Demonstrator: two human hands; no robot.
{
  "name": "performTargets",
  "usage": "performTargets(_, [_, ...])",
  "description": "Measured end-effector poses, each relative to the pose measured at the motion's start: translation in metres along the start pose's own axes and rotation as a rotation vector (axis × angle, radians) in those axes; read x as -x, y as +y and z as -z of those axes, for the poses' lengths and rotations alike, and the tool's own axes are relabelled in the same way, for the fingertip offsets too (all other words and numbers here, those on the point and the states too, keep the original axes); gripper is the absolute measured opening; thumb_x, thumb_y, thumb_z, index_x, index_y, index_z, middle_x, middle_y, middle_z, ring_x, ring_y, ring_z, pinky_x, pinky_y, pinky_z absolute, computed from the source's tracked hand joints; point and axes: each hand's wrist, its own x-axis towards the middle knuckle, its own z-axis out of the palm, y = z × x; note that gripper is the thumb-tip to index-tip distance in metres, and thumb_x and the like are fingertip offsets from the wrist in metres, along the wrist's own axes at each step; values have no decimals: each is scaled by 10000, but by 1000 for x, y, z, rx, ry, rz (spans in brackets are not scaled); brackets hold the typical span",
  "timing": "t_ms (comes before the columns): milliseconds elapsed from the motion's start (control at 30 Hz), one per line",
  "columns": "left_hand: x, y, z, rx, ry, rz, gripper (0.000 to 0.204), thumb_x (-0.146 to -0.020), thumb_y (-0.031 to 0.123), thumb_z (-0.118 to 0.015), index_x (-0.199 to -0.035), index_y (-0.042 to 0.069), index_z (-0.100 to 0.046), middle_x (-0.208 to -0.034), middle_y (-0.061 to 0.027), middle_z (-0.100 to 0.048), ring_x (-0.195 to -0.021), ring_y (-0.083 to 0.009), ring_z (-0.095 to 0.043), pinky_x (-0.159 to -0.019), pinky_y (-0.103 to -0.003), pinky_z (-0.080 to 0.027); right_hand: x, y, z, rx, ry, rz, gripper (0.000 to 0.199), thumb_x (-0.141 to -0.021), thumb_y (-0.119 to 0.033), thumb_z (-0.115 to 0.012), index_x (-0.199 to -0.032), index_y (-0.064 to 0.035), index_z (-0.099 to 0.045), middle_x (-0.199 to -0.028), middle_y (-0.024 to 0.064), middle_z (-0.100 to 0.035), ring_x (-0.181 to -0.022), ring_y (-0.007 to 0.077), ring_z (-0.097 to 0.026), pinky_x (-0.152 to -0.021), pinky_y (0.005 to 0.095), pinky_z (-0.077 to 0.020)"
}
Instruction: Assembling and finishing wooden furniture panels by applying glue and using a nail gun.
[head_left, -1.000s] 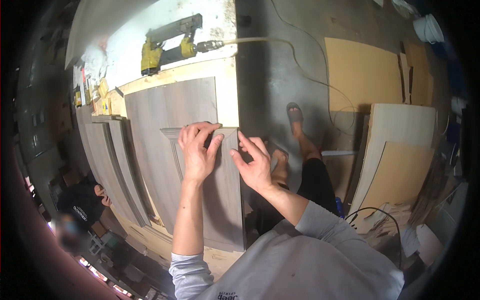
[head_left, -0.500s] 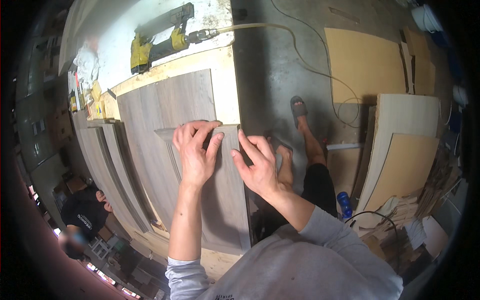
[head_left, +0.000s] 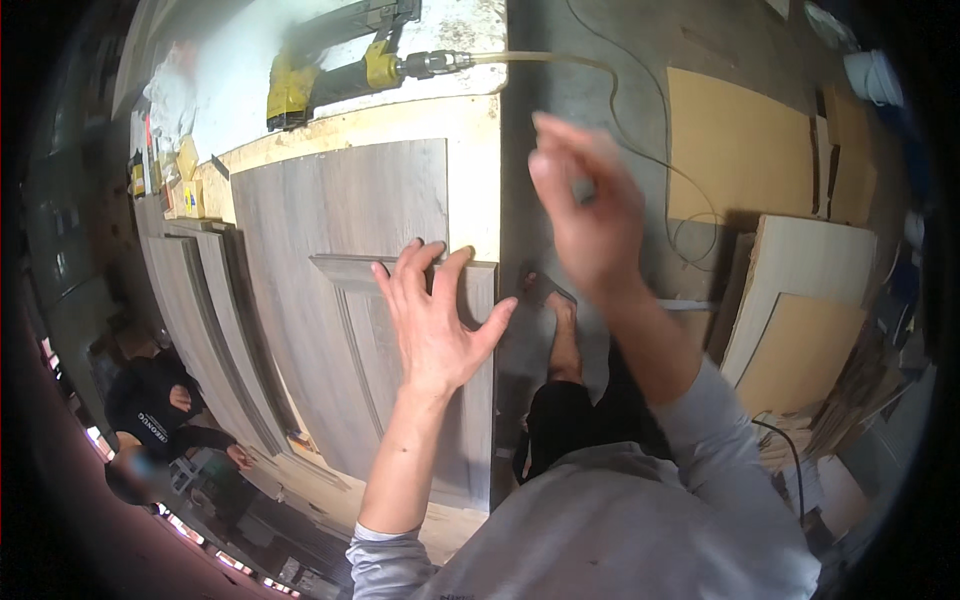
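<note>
My left hand (head_left: 432,325) lies on a grey wood-grain cabinet door (head_left: 464,400) with a raised-moulding frame. Its fingers are spread along the door's far edge, and the thumb reaches to the right edge. Beyond that edge a flat grey wood-grain panel (head_left: 300,200) lies on the bench, its near part covered by the door. Off the bench's right side, my right hand (head_left: 590,215) is up in the air, touching neither board. Motion smears its fingers, so whether they hold anything cannot be made out.
A yellow-and-black nail gun (head_left: 335,80) lies on the bench's far end, its air hose (head_left: 560,57) running right. Long grey boards (head_left: 215,330) are stacked at the left. Board sheets (head_left: 800,300) lean at the right. Another person (head_left: 150,410) is at lower left.
My right hand has left the door's far right corner and swung up and away. My left hand has spread its fingers and shifted right. The other person's arm now reaches toward the bench.
</note>
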Motion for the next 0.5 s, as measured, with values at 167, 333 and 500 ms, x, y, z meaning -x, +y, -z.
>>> performTargets(167, [3, -4, -17, 36, 125, 49, 548, -703, 293, -820, -1182, 104, -635, -1208, -122, -517, -1247, -386, -493, -1187, -705, -170, -104, -19, -69, 29, -139, 432, 271, -861, -150, -720, -1119, -69, -736, -1020, 119, -720, -983, 299, -676, -862, 390, -533])
performTargets(333, [5, -6, -20, 30, 136, 46, 537, -691, 286, -818, -1168, 107, -648, -1199, -113, -524, -1229, -370, -515, -1197, -695, -151, -134, -12, -167, 540, -690, 621, 269, -879, -161, -671, -1135, -105, -732, -1175, 124, -676, -1132, 332, -643, -941, 455, -526])
performTargets(500, [-2, -1, -20, 33, 144, 16, 542, -688, 286, -819, -1171, 107, -651, -1190, -111, -526, -1198, -367, -536, -1202, -687, -143, -136, 6, -195, 700, -663, 462, 427, -904, -113, -645, -1318, -220, -640, -1211, 107, -603, -1070, 332, -652, -912, 458, -553])
